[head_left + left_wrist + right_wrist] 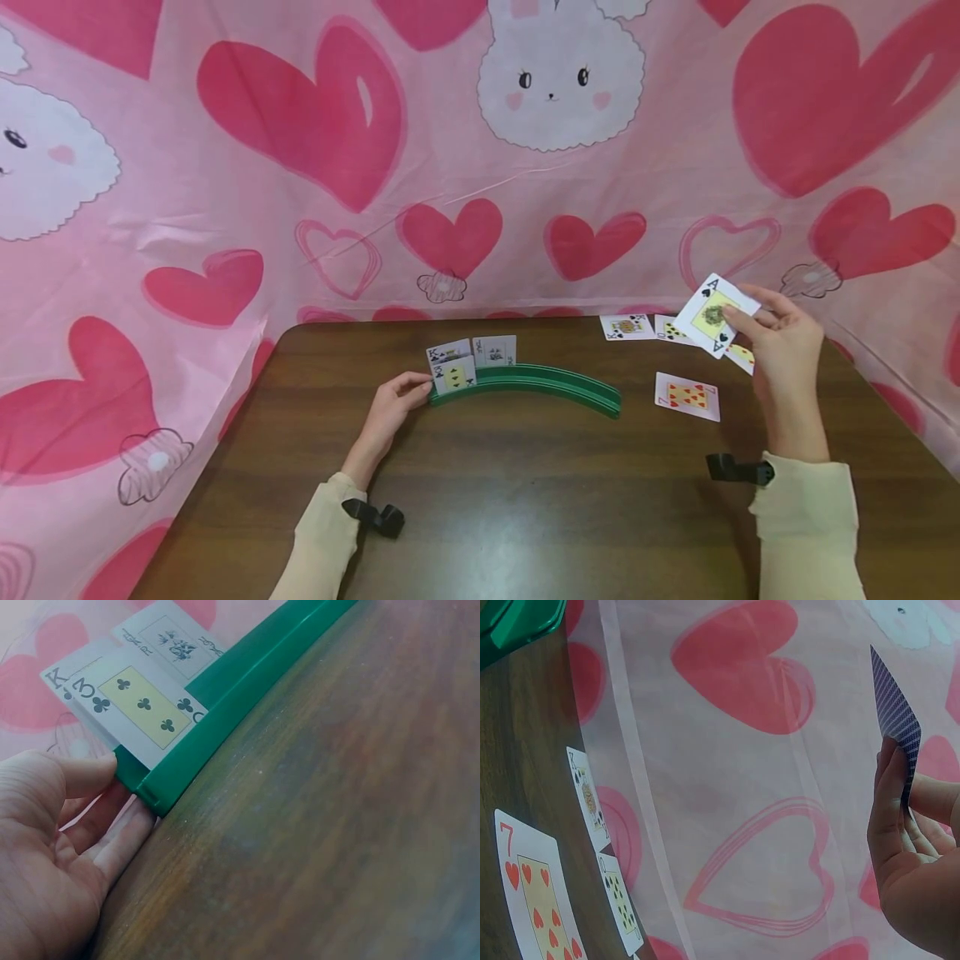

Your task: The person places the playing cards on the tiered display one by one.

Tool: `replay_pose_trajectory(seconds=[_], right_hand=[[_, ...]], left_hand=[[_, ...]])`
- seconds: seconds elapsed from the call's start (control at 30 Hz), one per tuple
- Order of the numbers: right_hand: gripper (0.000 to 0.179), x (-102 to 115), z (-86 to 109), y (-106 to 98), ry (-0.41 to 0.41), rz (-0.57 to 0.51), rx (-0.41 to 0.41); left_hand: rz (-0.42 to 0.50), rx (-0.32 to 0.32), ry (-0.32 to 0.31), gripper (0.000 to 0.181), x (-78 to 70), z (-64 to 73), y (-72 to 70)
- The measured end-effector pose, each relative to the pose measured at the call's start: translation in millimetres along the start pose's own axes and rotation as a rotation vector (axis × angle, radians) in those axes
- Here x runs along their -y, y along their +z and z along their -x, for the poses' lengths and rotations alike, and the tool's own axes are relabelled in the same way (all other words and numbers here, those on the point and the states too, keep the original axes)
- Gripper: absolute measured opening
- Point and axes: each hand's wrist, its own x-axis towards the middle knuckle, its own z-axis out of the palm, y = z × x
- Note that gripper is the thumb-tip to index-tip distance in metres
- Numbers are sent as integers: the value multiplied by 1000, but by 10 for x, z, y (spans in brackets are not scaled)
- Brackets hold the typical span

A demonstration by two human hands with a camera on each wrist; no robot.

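An ace of spades is pinched between thumb and fingers of my right hand, raised over the table's far right; its patterned back shows in the right wrist view. At the left end of a curved green card holder, my left hand grips the tip with thumb and fingers. In the holder's left part stand a three of clubs in front, a king behind it and a joker to their right.
A seven of hearts lies face up right of the holder. Behind it are a king, a ten and another card partly covered by the raised ace. A pink heart-patterned cloth hangs along the brown table's far edge.
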Motion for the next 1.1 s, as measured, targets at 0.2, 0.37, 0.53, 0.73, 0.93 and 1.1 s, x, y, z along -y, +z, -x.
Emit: replay_pose_trajectory(seconds=[0.2, 0.37, 0.53, 0.73, 0.93, 1.1], right_hand=[[40, -12, 11, 33, -42, -5, 81], [43, -62, 28, 73, -59, 29, 140], [43, -90, 42, 111, -62, 23, 211], [39, -81, 59, 150, -66, 70, 250], [39, -96, 67, 178, -45, 86, 249], [37, -117, 73, 198, -39, 80, 253]], left_hand=[[13, 3, -12, 25, 1, 0, -5], [5, 2, -13, 25, 6, 6, -5], [-4, -1, -13, 25, -8, 6, 3], [-4, -1, -11, 25, -24, 9, 4], [-7, 2, -14, 25, -21, 13, 1], [-4, 9, -9, 25, -20, 5, 3]])
